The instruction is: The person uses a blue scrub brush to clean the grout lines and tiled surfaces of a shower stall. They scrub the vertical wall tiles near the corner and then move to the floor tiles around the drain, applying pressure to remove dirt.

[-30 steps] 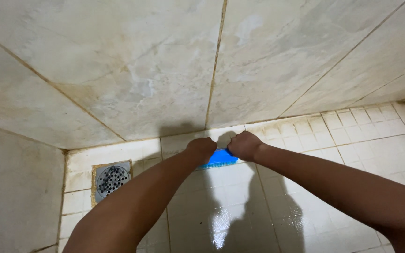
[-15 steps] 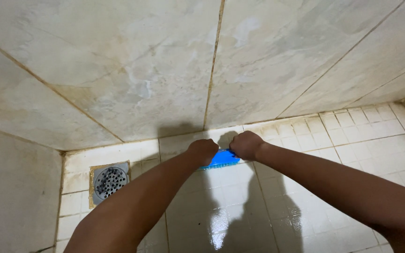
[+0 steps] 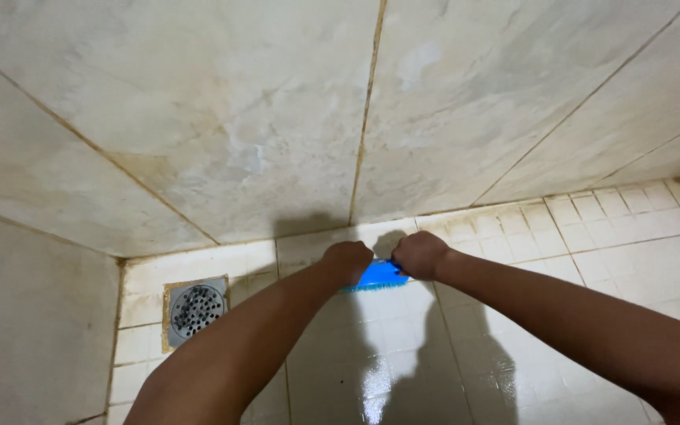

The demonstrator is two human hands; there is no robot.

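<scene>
A blue scrub brush (image 3: 378, 275) lies bristles-down on the wet white floor tiles (image 3: 403, 362), close to the foot of the wall. My left hand (image 3: 348, 260) is closed on the brush's left end. On its right end sits my right hand (image 3: 419, 254), also closed. Both arms reach forward from the bottom of the head view and cast shadows on the floor.
A round metal floor drain (image 3: 196, 307) sits in the floor at the left, near the corner. Large beige marbled wall tiles (image 3: 277, 118) with stained grout rise behind the brush. A second wall (image 3: 25, 330) closes the left side.
Both hands and the brush stay at the same spot near the wall base, shifting only slightly. The view is otherwise the same.
</scene>
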